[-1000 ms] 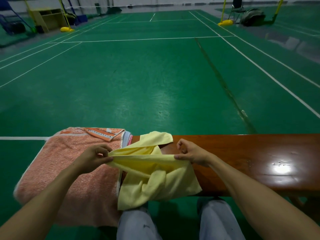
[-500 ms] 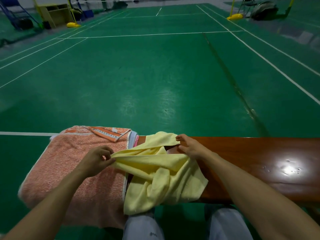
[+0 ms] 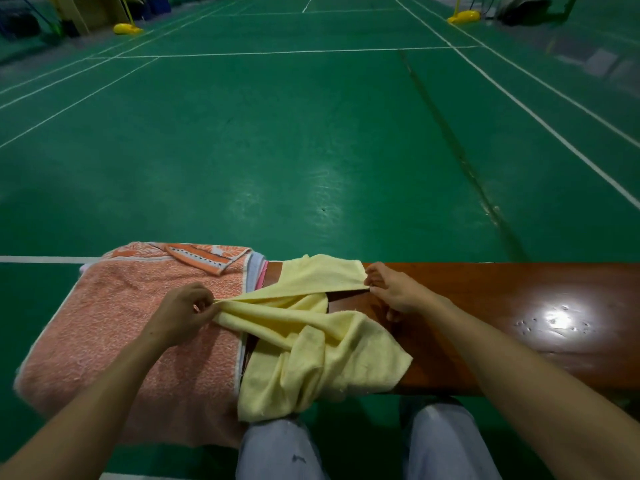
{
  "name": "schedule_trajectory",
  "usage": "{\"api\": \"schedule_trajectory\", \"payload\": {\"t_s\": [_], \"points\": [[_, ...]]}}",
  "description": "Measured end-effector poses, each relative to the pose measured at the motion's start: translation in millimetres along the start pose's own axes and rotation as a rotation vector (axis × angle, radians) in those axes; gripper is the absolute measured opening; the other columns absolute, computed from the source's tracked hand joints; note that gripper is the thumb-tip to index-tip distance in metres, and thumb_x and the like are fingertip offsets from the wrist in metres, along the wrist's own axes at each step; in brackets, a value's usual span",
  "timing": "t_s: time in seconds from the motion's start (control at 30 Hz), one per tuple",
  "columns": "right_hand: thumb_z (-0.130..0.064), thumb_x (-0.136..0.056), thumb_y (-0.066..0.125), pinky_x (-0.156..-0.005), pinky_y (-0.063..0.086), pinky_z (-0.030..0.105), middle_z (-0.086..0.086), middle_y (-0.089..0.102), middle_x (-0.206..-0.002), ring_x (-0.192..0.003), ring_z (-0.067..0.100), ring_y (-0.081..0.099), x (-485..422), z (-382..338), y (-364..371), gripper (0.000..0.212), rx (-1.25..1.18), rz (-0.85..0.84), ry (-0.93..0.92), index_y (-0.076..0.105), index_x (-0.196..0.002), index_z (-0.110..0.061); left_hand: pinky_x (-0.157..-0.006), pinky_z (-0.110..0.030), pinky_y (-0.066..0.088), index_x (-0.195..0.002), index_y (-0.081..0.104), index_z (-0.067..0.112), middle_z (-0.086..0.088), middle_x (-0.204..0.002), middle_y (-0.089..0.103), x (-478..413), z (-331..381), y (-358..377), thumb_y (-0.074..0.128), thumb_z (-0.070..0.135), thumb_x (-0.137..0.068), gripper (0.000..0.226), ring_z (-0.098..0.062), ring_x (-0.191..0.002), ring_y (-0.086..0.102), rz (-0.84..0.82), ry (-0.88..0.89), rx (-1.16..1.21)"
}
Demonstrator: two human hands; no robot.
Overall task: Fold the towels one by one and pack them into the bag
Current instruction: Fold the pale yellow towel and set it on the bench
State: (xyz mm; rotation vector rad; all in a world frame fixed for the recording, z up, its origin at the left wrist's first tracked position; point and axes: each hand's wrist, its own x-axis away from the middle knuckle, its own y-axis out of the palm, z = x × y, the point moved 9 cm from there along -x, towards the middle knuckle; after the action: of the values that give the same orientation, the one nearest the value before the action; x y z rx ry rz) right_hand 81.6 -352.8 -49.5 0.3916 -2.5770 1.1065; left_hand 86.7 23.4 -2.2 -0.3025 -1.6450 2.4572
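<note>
To the right of my right hand (image 3: pixel 398 289), the tabletop (image 3: pixel 519 306) shows bare polished wood as far as the right edge of the frame; a hand could slide along there. At centre, the yellow towel (image 3: pixel 311 358) lies bunched across the tabletop and hangs over its near edge. It is stretched between my two hands, so cloth bars the way between them. At lower left, the orange towel (image 3: pixel 138 341) tops a stack that covers that end, with my left hand (image 3: pixel 180 313) over it. My knees (image 3: pixel 277 452) sit close under the near edge. Beyond the far edge, open green floor (image 3: pixel 311 150) fills the upper frame.
</note>
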Motion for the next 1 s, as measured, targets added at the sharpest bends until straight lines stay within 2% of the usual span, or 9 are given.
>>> {"api": "schedule_trajectory", "payload": {"t_s": [0.13,0.23,0.27,0.3,0.37,0.4,0.5,0.63,1.0], "points": [[-0.024,-0.094,0.063,-0.051,0.058,0.032,-0.006,0.049,-0.142,-0.057,0.017,0.067,21.8,10.7,-4.4,0.055,0.007,-0.005,0.033,0.032,-0.139,-0.027,-0.055,-0.017,0.037,-0.076,0.068,0.012,0.000,-0.077,0.059,0.7,2.6,4.1,0.075,0.013,-0.081,0.009,-0.011,-0.066,0.055,-0.028,-0.035,-0.007],[-0.026,-0.084,0.076,-0.052,0.054,0.024,-0.007,0.048,-0.144,-0.065,0.006,0.059,40.0,14.8,-4.7,0.074,0.020,-0.030,0.020,0.029,-0.141,-0.028,-0.057,-0.015,0.037,-0.080,0.066,0.014,-0.002,-0.084,0.059,-0.6,3.4,8.7,0.073,0.007,-0.081,0.010,-0.012,-0.070,0.056,-0.056,-0.073,-0.004],[-0.027,-0.080,0.080,-0.058,0.055,0.023,-0.007,0.047,-0.145,-0.076,0.004,0.059,46.0,16.0,-4.2,0.081,0.023,-0.041,0.011,0.028,-0.142,-0.028,-0.058,-0.015,0.038,-0.081,0.066,0.014,-0.002,-0.086,0.059,-0.8,3.1,9.8,0.073,0.006,-0.081,0.011,-0.012,-0.071,0.057,-0.065,-0.086,0.001],[-0.028,-0.076,0.083,-0.073,0.058,0.027,-0.007,0.046,-0.147,-0.095,0.006,0.061,51.4,18.7,-3.8,0.088,0.037,-0.046,0.007,0.027,-0.143,-0.029,-0.059,-0.016,0.039,-0.083,0.066,0.014,-0.003,-0.088,0.060,-0.9,3.9,10.6,0.073,0.005,-0.081,0.011,-0.012,-0.072,0.057,-0.072,-0.096,0.007],[-0.032,-0.070,0.087,-0.105,0.044,0.041,-0.008,0.043,-0.150,-0.132,0.019,0.047,60.8,25.9,-2.2,0.100,0.100,-0.050,0.018,0.023,-0.146,-0.032,-0.058,-0.016,0.039,-0.084,0.066,0.012,-0.004,-0.088,0.061,-0.9,7.9,11.2,0.076,0.009,-0.079,0.011,-0.010,-0.070,0.057,-0.080,-0.096,0.020],[-0.034,-0.067,0.088,-0.110,0.038,0.045,-0.008,0.041,-0.152,-0.138,0.022,0.040,65.3,28.6,-0.3,0.104,0.131,-0.057,0.020,0.021,-0.146,-0.033,-0.057,-0.016,0.039,-0.085,0.066,0.012,-0.002,-0.087,0.061,-0.8,10.9,11.7,0.078,0.013,-0.077,0.014,-0.009,-0.069,0.057,-0.088,-0.094,0.024],[-0.038,-0.062,0.090,-0.113,0.036,0.049,-0.011,0.037,-0.155,-0.140,0.024,0.037,74.5,33.4,4.8,0.111,0.196,-0.067,0.010,0.018,-0.146,-0.036,-0.055,-0.018,0.037,-0.081,0.064,0.014,-0.001,-0.080,0.060,-2.0,16.7,13.6,0.082,0.019,-0.074,0.020,-0.009,-0.067,0.056,-0.097,-0.106,0.015],[-0.038,-0.064,0.089,-0.110,0.038,0.051,-0.010,0.036,-0.155,-0.139,0.024,0.038,82.0,34.6,7.6,0.109,0.271,-0.037,0.001,0.018,-0.146,-0.037,-0.056,-0.019,0.036,-0.076,0.063,0.011,-0.002,-0.080,0.058,-5.7,22.2,14.1,0.077,0.010,-0.078,0.014,-0.011,-0.068,0.053,-0.060,-0.107,-0.032],[-0.034,-0.078,0.081,-0.098,0.047,0.041,-0.012,0.060,-0.131,-0.123,0.017,0.055,86.3,39.8,-11.8,0.073,0.242,0.164,-0.028,0.038,-0.136,-0.028,-0.063,-0.025,0.041,-0.080,0.061,0.014,0.000,-0.080,0.059,-1.2,20.1,12.0,0.069,-0.006,-0.079,0.021,-0.020,-0.080,0.057,-0.013,-0.116,0.081]]}}
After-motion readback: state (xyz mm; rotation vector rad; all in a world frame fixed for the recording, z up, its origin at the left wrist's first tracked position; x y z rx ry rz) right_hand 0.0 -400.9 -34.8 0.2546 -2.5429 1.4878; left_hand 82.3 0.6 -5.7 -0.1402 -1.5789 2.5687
